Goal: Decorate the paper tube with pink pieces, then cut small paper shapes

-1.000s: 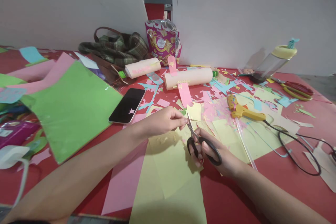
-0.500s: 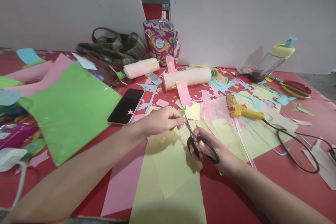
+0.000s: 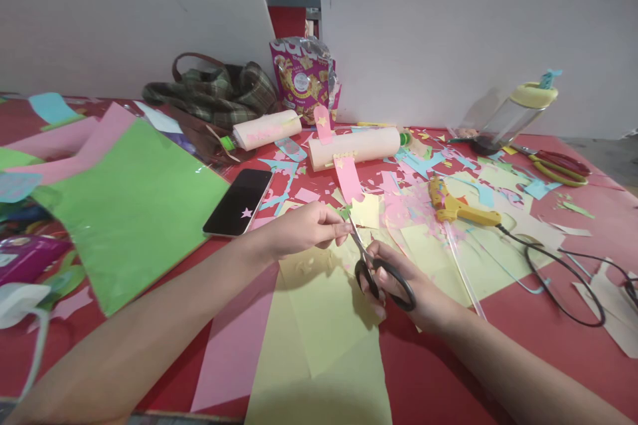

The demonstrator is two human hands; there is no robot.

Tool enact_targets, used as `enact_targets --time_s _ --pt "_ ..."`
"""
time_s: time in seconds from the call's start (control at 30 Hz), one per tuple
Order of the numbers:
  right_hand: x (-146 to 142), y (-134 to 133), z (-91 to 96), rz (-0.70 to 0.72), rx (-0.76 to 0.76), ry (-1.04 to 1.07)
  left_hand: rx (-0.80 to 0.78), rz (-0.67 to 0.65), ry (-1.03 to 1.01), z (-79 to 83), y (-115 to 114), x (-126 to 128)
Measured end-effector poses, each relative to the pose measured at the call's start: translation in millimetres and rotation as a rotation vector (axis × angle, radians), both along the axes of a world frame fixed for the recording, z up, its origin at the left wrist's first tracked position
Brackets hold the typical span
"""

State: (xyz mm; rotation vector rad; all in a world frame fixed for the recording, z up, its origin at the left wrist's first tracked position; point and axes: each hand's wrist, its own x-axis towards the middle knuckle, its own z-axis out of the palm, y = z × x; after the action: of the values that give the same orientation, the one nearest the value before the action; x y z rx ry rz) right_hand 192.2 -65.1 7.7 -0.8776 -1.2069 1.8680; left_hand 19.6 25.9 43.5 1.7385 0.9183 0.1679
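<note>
My right hand is closed through the black handles of a pair of scissors, whose blades point up and left toward my left fingertips. My left hand pinches something very small at the blade tips; I cannot make out what it is. Both hands hover over pale yellow paper sheets lying on the red table. A pink sheet lies under my left forearm.
A green sheet and a phone lie to the left. Two paper-wrapped bottles, a snack bag and a plaid bag sit behind. A yellow glue gun with black cord, a tipped bottle and red scissors lie right, among paper scraps.
Both hands stay almost in place; the view has shifted slightly. The scissors and the pinch at the blade tips are unchanged.
</note>
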Motion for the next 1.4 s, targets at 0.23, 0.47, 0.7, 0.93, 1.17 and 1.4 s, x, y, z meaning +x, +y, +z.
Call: enact_targets --time_s 0.23,0.47,0.7,0.93,1.17,1.4 --pt "0.7 -1.1 -2.3 0.016 -0.003 0.040 -0.005 -0.009 -0.022 -1.2 0.1 -0.1" --pt "1.7 -1.9 -5.8 0.037 0.011 0.091 0.002 -0.003 -0.032 -1.7 -0.9 0.8" --pt "1.6 0.1 -3.9 0.025 0.023 0.034 0.001 0.022 -0.027 -1.4 -1.7 1.3" --pt "2.4 -1.3 -4.3 0.011 0.003 0.017 -0.019 0.023 -0.039 -1.3 -2.0 1.4" --pt "0.6 0.0 -5.1 -0.003 -0.016 0.034 -0.006 0.021 -0.039 -1.4 -1.8 1.2" --pt "1.5 0.0 -2.6 -0.010 -0.011 0.050 -0.052 0.030 -0.096 0.2 -3.5 3.2"
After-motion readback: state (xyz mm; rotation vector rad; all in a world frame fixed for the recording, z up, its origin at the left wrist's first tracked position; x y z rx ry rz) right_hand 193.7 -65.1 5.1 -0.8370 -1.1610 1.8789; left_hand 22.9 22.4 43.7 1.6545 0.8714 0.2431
